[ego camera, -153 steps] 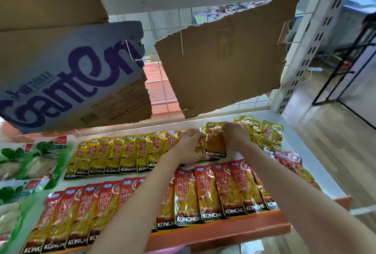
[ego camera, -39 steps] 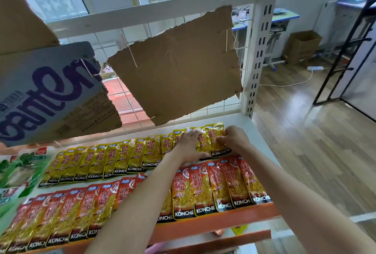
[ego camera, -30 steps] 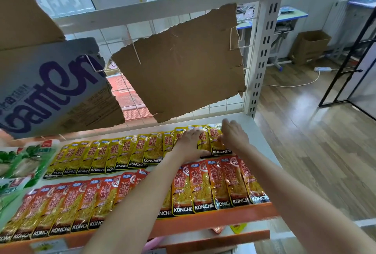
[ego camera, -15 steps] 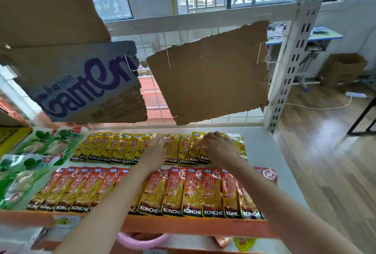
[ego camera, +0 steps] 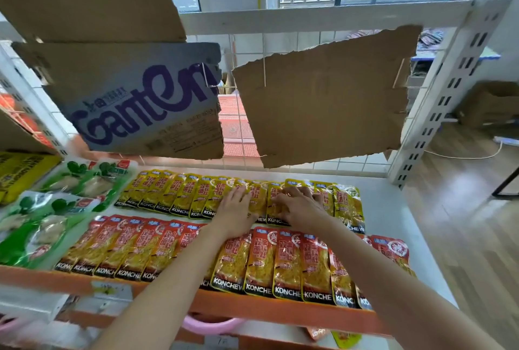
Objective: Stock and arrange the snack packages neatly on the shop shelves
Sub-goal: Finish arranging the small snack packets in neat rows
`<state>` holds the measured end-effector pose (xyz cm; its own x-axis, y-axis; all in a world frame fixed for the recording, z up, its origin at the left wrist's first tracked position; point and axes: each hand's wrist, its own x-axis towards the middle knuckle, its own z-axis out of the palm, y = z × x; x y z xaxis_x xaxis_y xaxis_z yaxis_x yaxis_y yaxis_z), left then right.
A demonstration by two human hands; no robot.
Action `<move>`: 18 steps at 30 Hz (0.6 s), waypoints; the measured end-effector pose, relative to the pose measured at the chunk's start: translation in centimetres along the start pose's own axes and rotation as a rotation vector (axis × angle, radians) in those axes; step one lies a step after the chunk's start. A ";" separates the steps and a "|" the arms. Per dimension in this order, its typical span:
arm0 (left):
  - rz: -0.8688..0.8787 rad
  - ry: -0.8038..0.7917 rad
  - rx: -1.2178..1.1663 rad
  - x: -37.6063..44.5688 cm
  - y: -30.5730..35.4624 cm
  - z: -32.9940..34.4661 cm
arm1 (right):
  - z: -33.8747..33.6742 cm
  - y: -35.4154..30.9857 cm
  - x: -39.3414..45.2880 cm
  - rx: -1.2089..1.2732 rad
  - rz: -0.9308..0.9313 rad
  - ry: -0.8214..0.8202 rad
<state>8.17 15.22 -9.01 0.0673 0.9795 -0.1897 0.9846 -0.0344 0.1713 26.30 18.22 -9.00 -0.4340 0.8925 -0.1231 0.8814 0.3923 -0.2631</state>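
The left hand (ego camera: 234, 216) lies flat, fingers straight and pressed down on the yellow packets (ego camera: 196, 195) near the middle of the frame, gripping nothing. Just to its right, the right hand (ego camera: 302, 208) has its fingers bent, tips on the top of a yellow packet in the same row; whether it pinches that packet or only pushes it I cannot tell. The yellow row runs overlapping across the back of the white shelf (ego camera: 393, 209). In front of it, under both forearms, a row of red packets (ego camera: 286, 260) lines the orange shelf edge (ego camera: 266, 310). Green packs (ego camera: 50, 209) lie at the left. Above, two sheets of cardboard (ego camera: 323, 97) hang on the wire grille, the left one printed in purple
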 end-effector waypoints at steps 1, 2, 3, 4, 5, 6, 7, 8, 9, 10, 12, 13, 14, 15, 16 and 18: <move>-0.001 0.001 -0.001 0.0 -0.1 0.0 | -0.1 -0.1 0.0 -0.004 0.004 -0.002; -0.001 0.005 0.002 0.0 -0.1 0.0 | -0.1 -0.2 0.0 -0.005 0.008 -0.003; 0.002 0.014 0.014 0.1 -0.1 0.1 | -0.2 -0.3 0.0 -0.006 0.013 -0.006; 0.008 0.026 0.034 0.1 -0.2 0.0 | -0.3 -0.4 0.1 -0.007 0.021 -0.010; 0.016 0.037 0.057 0.2 -0.2 0.0 | -0.4 -0.6 0.1 -0.009 0.030 -0.017; 0.026 0.044 0.079 0.3 -0.3 -0.2 | -0.5 -0.8 0.2 -0.015 0.039 -0.021; 0.037 0.044 0.099 0.5 -0.3 -0.4 | -0.7 -1.0 0.3 -0.023 0.043 -0.018; 0.047 0.037 0.113 0.7 -0.4 -0.7 | -0.8 -1.4 0.5 -0.027 0.042 -0.007; 0.054 0.026 0.124 0.9 -0.5 -1.0 | -0.8 -1.9 0.7 -0.027 0.035 0.012; 0.062 0.016 0.133 1.1 -0.5 -1.2 | -0.8 -2.5 0.9 -0.021 0.029 0.036; 0.084 0.005 0.136 1.4 -0.6 -1.7 | -0.4 -3.5 1.2 0.002 0.035 0.062; 0.096 -0.001 0.129 1.6 -0.7 -1.8 | 0.0 -3.8 1.2 0.008 0.042 0.055; 0.109 -0.009 0.117 1.7 -0.9 -2.0 | 0.3 -4.0 1.2 -0.001 0.044 0.045; 0.125 -0.018 0.100 1.7 -1.1 -2.2 | 0.7 -4.0 1.1 -0.019 0.045 0.042; 0.144 -0.022 0.070 1.7 -1.4 -2.4 | 0.8 -4.0 1.1 -0.032 0.048 0.046; 0.168 0.008 -0.082 1.7 -2.5 -2.7 | 0.7 -4.1 1.2 -0.027 0.065 0.052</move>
<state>5.41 17.49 -7.16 0.2281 0.9629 -0.1440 0.9432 -0.1819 0.2780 22.01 17.48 -8.75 -0.3656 0.9265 -0.0893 0.9125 0.3379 -0.2304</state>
